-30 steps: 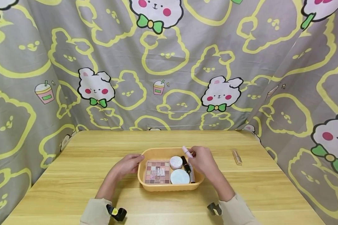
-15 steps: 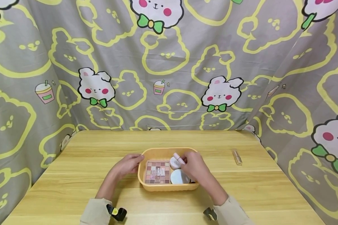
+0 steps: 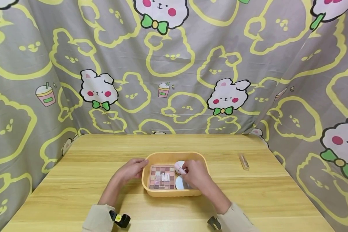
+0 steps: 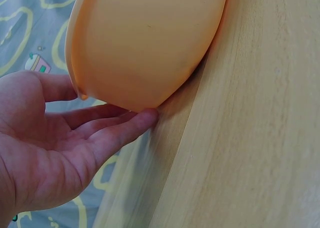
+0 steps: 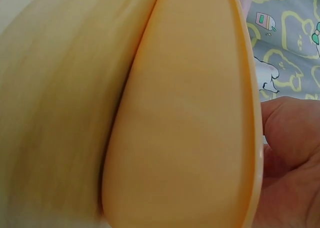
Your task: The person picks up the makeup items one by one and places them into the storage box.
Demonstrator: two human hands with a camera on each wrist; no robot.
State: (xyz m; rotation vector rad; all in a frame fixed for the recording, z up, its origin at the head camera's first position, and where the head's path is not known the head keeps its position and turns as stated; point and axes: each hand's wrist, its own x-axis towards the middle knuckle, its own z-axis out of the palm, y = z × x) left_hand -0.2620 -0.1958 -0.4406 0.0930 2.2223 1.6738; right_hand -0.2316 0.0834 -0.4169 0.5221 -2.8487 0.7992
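A shallow orange plastic basket [image 3: 171, 193] rests on the table. My left hand [image 3: 130, 169] holds its left end, the thumb at the rim and the fingers against the outer wall in the left wrist view. Over the right half of the basket, my right hand [image 3: 198, 175] pinches a slim pale pink tube, perhaps a lipstick [image 3: 178, 168]. Inside lie an eyeshadow palette [image 3: 161, 178] on the left and a white round compact [image 3: 180, 183]. Behind the tube shows part of a small round jar [image 3: 180, 163]. The right wrist view shows mostly basket wall, with part of the hand [image 5: 292, 163] beyond the rim.
A small gold-and-clear tube [image 3: 244, 162] lies on the wooden table [image 3: 75, 180], right of the basket. A grey patterned curtain [image 3: 174, 83] hangs behind the table and along both sides.
My right hand has moved left and down over the basket with the pink tube, covering the dark tubes seen earlier at the right end. The left hand has kept its place.
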